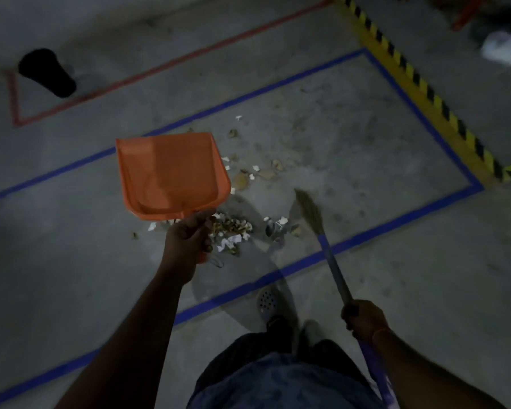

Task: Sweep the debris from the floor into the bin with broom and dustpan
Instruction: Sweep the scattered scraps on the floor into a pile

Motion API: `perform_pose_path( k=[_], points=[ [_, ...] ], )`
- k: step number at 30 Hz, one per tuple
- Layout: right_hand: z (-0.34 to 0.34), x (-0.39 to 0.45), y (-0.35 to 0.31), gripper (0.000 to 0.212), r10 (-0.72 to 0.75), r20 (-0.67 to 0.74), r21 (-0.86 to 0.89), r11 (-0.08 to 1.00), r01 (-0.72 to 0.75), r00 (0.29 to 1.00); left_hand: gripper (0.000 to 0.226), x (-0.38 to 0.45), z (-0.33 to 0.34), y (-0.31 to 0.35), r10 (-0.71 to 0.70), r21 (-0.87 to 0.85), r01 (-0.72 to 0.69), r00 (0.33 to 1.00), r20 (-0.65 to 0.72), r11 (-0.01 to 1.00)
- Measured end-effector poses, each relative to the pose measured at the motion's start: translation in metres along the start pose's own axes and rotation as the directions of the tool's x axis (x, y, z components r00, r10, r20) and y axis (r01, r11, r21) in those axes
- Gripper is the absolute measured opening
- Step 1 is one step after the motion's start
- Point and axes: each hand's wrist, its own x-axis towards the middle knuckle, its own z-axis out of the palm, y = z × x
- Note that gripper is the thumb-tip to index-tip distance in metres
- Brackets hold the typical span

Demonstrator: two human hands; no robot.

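Fingers of the left hand (189, 236) curl round the short handle of an orange plastic dustpan (170, 174), gripping it with the pan lifted clear of the floor and its open scoop facing up toward the camera, bare inside. The right hand (363, 318) is clenched round the shaft of a broom (332, 261), whose grey-and-purple handle slants up and to the left to a blue collar and a brown bristle head (309, 209) near the floor, blurred. Debris (233, 228) lies between the 2 tools: a dense heap of tan crumbs and white paper scraps just below the pan's rear edge, with looser brown flakes and white bits (263, 172) scattered just right of the pan. All of it sits on a grey concrete floor (351, 137) inside a rectangle of blue tape (419, 116). A red tape outline (165, 66) lies farther off to the upper left, with a black bin (46, 72) standing at its left end, well apart from the heap. Yellow-and-black hazard tape (419, 81) runs diagonally along the upper right. A perforated grey shoe (267, 301) and dark trousers show at the bottom; the scene is dim.
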Motion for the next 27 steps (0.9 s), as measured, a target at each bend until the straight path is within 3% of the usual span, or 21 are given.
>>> perform_pose_path(
  k=[2,5,6,8,14,21,27],
  points=[
    [0.017,-0.007,0.005,0.012,0.064,0.015,-0.007,0.998,-0.064,0.998,0.025,-0.004,-0.002,0.001,-0.002,0.008,0.002,1.000,0.025,1.000],
    [0.051,-0.026,-0.003,0.003,0.055,0.082,-0.109,0.993,-0.046,0.995,0.024,-0.016,-0.014,0.000,0.010,0.024,-0.012,0.998,0.063,1.000],
    [0.062,-0.031,-0.007,0.012,0.044,0.096,-0.108,0.994,-0.033,0.994,0.025,-0.020,-0.020,-0.002,0.019,0.025,-0.021,0.997,0.073,0.999],
    [0.085,-0.040,-0.019,0.023,-0.007,0.098,-0.033,0.999,0.010,0.995,0.026,-0.031,-0.035,-0.006,0.033,0.037,-0.036,0.996,0.086,0.999],
    [0.142,-0.070,-0.019,0.003,-0.120,0.063,0.139,0.984,0.111,0.991,0.023,-0.075,-0.090,-0.021,0.060,0.077,-0.070,0.989,0.135,0.995],
    [0.200,-0.144,0.025,0.002,0.004,-0.068,0.384,0.923,0.022,0.998,0.025,-0.134,-0.155,-0.045,-0.004,0.099,-0.009,0.992,0.123,0.995],
    [0.259,-0.142,0.042,0.024,0.137,-0.053,0.232,0.965,-0.121,0.989,0.024,-0.142,-0.222,-0.039,0.015,0.084,-0.028,0.989,0.145,0.996]
  ],
)
